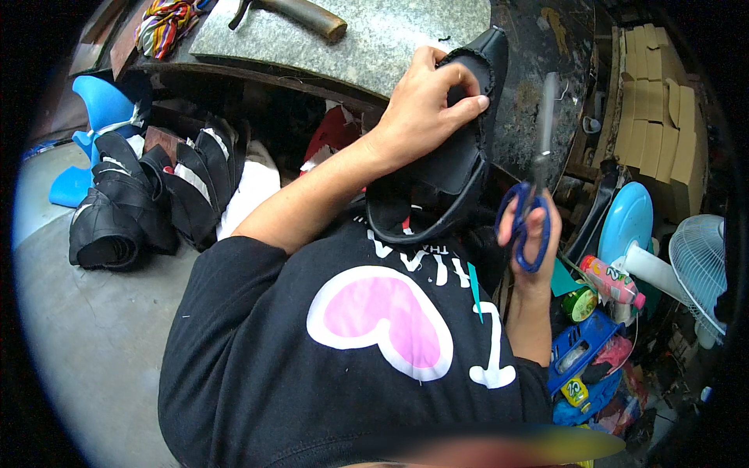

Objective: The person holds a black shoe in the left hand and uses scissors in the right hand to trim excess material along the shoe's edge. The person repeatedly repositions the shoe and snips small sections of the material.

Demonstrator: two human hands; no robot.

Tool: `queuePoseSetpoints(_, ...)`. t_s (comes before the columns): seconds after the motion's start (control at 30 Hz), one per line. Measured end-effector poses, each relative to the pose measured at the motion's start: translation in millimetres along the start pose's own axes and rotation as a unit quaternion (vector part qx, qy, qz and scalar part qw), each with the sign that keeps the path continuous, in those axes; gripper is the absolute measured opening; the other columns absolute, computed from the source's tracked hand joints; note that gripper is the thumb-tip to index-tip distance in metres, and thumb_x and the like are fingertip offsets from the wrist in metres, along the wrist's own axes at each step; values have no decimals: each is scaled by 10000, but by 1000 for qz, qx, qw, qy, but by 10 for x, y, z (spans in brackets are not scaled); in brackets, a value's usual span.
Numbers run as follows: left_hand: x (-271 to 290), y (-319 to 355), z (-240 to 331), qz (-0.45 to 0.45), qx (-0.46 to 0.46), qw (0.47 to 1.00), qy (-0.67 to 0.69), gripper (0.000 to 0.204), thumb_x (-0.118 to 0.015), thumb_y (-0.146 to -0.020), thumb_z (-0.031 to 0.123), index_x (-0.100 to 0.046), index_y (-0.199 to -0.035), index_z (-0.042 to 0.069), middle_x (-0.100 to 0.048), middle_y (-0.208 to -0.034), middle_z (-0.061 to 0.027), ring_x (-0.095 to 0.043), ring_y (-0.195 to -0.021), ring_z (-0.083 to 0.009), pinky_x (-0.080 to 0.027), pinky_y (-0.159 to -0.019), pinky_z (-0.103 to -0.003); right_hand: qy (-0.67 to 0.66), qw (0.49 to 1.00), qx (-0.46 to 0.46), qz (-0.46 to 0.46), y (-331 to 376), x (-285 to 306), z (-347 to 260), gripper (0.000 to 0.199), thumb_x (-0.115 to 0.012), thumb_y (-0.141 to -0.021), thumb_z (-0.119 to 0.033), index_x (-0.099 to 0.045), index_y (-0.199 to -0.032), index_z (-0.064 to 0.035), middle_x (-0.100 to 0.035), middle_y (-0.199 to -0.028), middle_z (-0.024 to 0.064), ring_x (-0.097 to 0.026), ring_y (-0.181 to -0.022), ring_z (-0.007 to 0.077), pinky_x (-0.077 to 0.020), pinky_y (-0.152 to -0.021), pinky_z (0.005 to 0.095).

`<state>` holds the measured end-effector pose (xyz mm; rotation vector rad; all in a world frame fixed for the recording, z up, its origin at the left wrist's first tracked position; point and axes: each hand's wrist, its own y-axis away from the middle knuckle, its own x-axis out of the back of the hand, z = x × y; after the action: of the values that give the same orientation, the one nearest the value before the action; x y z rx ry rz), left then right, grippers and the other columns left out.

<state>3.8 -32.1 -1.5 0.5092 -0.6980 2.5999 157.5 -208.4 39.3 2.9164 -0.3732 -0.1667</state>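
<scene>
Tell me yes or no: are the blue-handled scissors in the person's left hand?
No. The blue-handled scissors are gripped by the right hand, blades pointing up, while the left hand holds the black shoe upper.

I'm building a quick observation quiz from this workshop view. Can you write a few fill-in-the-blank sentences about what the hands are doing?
1. The right hand holds scissors with ____ handles.
2. The left hand grips a ____ shoe upper.
3. The hammer lies on the ____ slab.
4. The scissor blades point ____.

Missing words: blue; black; stone; up
</scene>
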Motion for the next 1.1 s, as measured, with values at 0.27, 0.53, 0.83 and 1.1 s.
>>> queuePoseSetpoints(0.27,64,-152,65,-32,43,998,39,276,-714,-817,181,-527,-966,43,-564,-779,-94,-517,-642,-154,-449,-611,-299,240,961,114,75,-662,-104,-23,384,-815,-742,-132,-509,-954,-41,-535,-723,-10,-532,-658,66,-450,-594,207)
queuePoseSetpoints(0.53,240,-172,-23,-37,86,992,83,168,-645,-865,153,-532,-946,58,-565,-820,-36,-500,-721,-102,-431,-653,-265,19,972,179,148,-906,14,-155,227,-678,-808,4,-508,-957,-15,-598,-776,65,-622,-696,162,-527,-686,284)
queuePoseSetpoints(0.83,129,-132,136,4,-9,999,36,204,-603,-874,129,-540,-1042,30,-596,-857,-120,-552,-698,-198,-452,-673,-308,131,970,177,101,-871,-206,-35,324,-784,-757,-81,-526,-947,-34,-579,-797,11,-543,-696,72,-459,-656,208)
queuePoseSetpoints(1.1,81,-69,107,89,-165,954,-235,399,-690,-735,58,-587,-1117,108,-582,-1126,-100,-585,-925,-325,-488,-832,-403,-45,984,148,88,-1139,-17,125,192,-649,-822,-11,-498,-941,-9,-640,-793,111,-652,-706,198,-513,-689,273)
